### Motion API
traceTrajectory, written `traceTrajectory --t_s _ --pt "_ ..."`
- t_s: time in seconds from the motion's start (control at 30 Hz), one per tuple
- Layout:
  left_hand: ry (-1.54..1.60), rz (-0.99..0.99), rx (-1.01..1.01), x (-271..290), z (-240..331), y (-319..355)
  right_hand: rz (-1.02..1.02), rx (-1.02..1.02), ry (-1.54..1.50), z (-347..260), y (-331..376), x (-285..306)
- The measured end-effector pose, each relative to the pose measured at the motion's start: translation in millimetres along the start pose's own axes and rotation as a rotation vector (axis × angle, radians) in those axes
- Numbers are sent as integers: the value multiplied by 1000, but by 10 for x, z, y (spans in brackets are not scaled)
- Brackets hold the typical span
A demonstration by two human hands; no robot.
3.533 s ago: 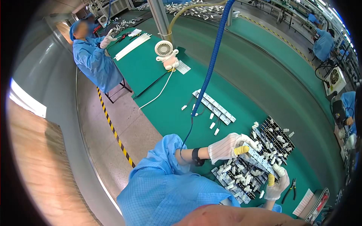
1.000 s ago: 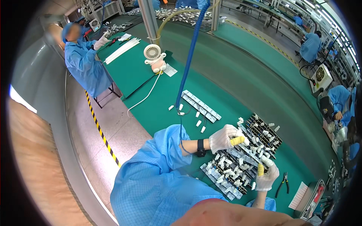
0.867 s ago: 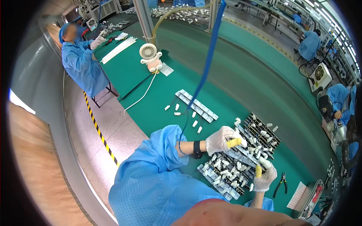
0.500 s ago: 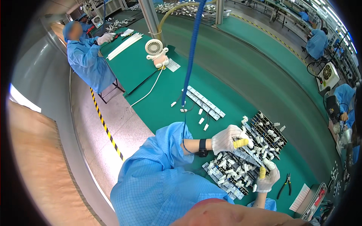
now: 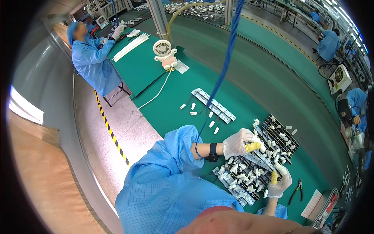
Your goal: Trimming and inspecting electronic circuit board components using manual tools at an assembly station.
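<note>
Left hand (image 5: pixel 238 142) points rightward, right hand (image 5: pixel 280 185) upward, strip (image 5: pixel 261 160) between.

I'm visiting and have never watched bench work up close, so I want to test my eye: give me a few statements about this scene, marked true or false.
1. The left hand and right hand both wear white gloves. True.
2. The hands hold a pale strip between them. True.
3. The pliers lie to the left of both hands. False: the pliers lie to the right of them.
4. The small fan is all black. False: it is white and pale pink.
5. A blue coiled cable hangs over the green table. True.
6. The left wrist is bare. False: it wears a black band.
</note>
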State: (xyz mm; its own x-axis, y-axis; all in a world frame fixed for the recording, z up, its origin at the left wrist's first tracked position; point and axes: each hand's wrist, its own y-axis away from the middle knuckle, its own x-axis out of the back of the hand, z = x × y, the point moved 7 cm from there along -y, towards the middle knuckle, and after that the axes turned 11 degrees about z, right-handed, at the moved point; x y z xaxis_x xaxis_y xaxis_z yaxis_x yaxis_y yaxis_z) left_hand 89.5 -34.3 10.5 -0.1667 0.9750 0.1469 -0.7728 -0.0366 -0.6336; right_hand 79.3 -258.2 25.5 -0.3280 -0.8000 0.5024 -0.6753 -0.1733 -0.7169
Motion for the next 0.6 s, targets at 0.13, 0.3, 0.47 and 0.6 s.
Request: traceTrajectory --t_s 0.13,0.3,0.47,0.6 --pt "9 -16 9 -21 -30 3 9 21 22 -3 14 16" --pt "-50 -17 -30 -14 -72 47 17 52 49 -4 35 25" --pt "-84 -44 -22 -21 -52 32 -3 24 46 21 43 28" --pt "-80 -45 2 -42 -133 67 -10 34 53 35 54 23"
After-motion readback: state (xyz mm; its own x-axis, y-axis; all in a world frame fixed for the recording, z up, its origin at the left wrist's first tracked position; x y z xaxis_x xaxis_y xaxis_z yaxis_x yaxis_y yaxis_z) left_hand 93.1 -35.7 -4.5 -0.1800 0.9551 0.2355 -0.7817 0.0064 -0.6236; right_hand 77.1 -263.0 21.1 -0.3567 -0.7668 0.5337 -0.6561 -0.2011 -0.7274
